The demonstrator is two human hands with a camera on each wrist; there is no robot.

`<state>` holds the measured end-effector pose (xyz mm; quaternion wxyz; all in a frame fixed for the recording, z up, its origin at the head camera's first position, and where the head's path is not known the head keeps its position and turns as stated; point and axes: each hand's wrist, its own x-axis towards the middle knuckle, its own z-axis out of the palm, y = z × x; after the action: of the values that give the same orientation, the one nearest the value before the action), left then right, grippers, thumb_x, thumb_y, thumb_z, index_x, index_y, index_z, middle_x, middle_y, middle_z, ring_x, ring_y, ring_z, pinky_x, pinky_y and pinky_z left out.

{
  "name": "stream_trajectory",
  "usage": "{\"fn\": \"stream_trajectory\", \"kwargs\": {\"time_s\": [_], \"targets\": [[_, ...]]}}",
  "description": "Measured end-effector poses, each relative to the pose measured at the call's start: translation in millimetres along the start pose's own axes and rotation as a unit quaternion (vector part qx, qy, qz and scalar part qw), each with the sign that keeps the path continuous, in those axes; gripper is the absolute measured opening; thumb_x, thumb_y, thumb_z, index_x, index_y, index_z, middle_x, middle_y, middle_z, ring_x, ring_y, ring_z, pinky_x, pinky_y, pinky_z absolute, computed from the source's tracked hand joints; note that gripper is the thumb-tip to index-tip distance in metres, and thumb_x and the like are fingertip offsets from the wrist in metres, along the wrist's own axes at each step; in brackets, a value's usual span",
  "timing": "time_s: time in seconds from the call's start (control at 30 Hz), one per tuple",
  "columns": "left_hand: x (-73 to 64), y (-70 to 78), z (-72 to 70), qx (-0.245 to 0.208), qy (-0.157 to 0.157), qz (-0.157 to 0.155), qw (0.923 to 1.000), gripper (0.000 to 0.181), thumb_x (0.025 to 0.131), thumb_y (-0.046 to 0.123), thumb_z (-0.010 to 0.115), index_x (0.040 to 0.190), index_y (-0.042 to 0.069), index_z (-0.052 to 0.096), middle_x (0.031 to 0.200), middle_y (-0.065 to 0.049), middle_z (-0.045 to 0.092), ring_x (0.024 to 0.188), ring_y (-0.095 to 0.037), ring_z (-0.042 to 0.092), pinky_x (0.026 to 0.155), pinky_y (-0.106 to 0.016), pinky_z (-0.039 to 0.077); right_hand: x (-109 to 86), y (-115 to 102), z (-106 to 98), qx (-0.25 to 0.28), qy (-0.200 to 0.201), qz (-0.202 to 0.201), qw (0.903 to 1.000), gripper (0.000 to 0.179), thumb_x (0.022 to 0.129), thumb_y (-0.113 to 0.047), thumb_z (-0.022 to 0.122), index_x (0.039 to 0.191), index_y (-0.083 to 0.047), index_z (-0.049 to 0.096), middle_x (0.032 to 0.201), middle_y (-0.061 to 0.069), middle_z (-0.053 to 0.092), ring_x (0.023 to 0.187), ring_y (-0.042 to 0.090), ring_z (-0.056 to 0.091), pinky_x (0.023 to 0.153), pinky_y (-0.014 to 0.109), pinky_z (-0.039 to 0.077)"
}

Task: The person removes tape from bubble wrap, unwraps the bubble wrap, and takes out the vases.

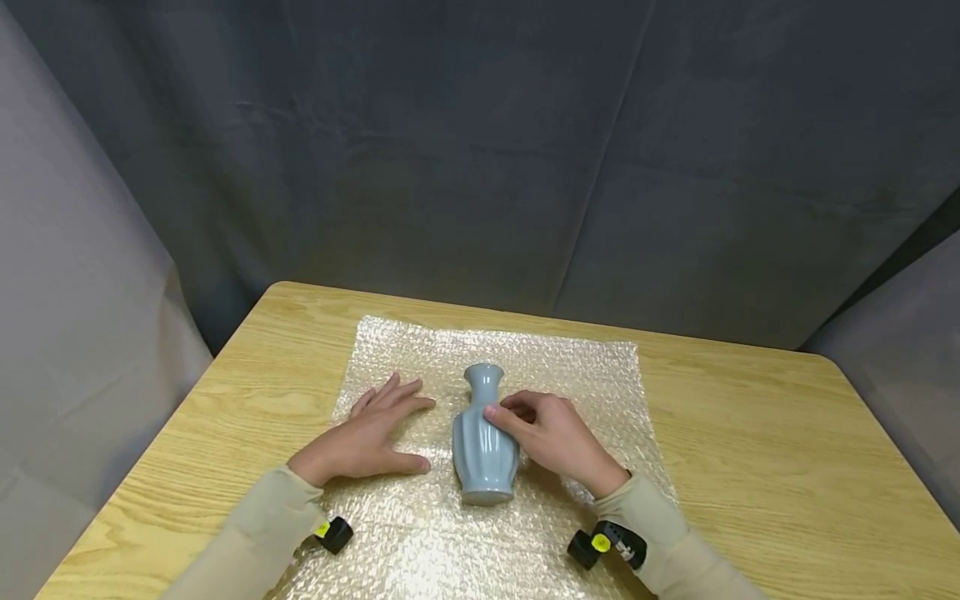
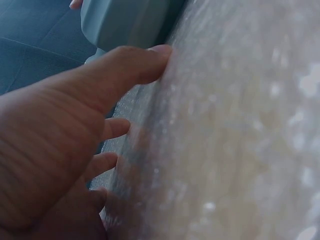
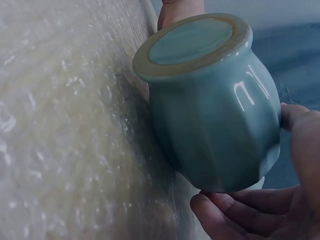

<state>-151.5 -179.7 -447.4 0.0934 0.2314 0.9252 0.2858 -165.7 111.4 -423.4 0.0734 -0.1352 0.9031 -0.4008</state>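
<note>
A pale blue-green ceramic vase (image 1: 483, 454) with a ribbed body and flared neck lies on its side on a sheet of bubble wrap (image 1: 577, 367), its mouth toward the far edge. My right hand (image 1: 558, 437) holds the vase near its shoulder, thumb on top and fingers at its right side. In the right wrist view the vase's round base (image 3: 192, 45) faces the camera, and the fingertips touch its side. To the left of the vase, my left hand (image 1: 367, 437) rests on the wrap with fingers spread, apart from the vase. The vase's underside is hidden.
Under the wrap is a light wooden table (image 1: 772, 450), with bare wood showing on both sides. A dark grey curtain (image 1: 480, 167) hangs behind it, and paler cloth (image 1: 75, 333) hangs at the left. Both wrists wear small black cameras (image 1: 336, 535).
</note>
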Motion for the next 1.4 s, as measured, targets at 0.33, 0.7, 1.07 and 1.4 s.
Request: {"fn": "stream_trajectory", "kwargs": {"time_s": [0.33,0.7,1.07,1.4], "targets": [[0.0,0.2,0.4,0.000,0.002,0.001,1.0000,0.084,0.084,0.052,0.080,0.154,0.018,0.047,0.173,-0.011,0.023,0.163,-0.043,0.002,0.127,-0.071,0.003,3.7,0.2,4.2,0.005,-0.014,-0.001,0.9999,0.060,0.095,-0.056,0.067,0.125,-0.004,0.071,0.099,0.005,0.078,0.080,0.009,0.069,0.072,0.027,0.057],[-0.1,1.0,-0.3,0.003,0.002,0.000,1.0000,0.084,0.084,0.052,0.080,0.154,0.018,0.047,0.173,-0.011,0.023,0.162,-0.044,0.003,0.127,-0.071,0.004,8.7,0.1,10.3,0.025,-0.013,0.015,0.9995,0.062,0.093,-0.058,0.068,0.127,-0.006,0.070,0.094,0.003,0.076,0.076,0.011,0.068,0.070,0.028,0.056],[-0.4,0.5,0.1,0.001,0.001,-0.003,1.0000,0.084,0.084,0.053,0.080,0.154,0.019,0.047,0.174,-0.011,0.023,0.163,-0.043,0.002,0.127,-0.070,0.004,13.6,-2.6,11.8,0.069,-0.039,0.059,0.9952,0.068,0.091,-0.067,0.064,0.128,-0.011,0.070,0.098,0.004,0.076,0.080,0.015,0.069,0.073,0.030,0.057],[-0.2,-0.7,0.7,0.003,0.001,-0.002,1.0000,0.084,0.084,0.053,0.080,0.154,0.019,0.046,0.174,-0.011,0.022,0.163,-0.043,0.002,0.127,-0.071,0.003,16.4,-1.7,10.8,0.142,-0.088,0.072,0.9834,0.069,0.088,-0.065,0.070,0.129,-0.010,0.068,0.101,0.009,0.075,0.082,0.020,0.072,0.072,0.031,0.060]]}}
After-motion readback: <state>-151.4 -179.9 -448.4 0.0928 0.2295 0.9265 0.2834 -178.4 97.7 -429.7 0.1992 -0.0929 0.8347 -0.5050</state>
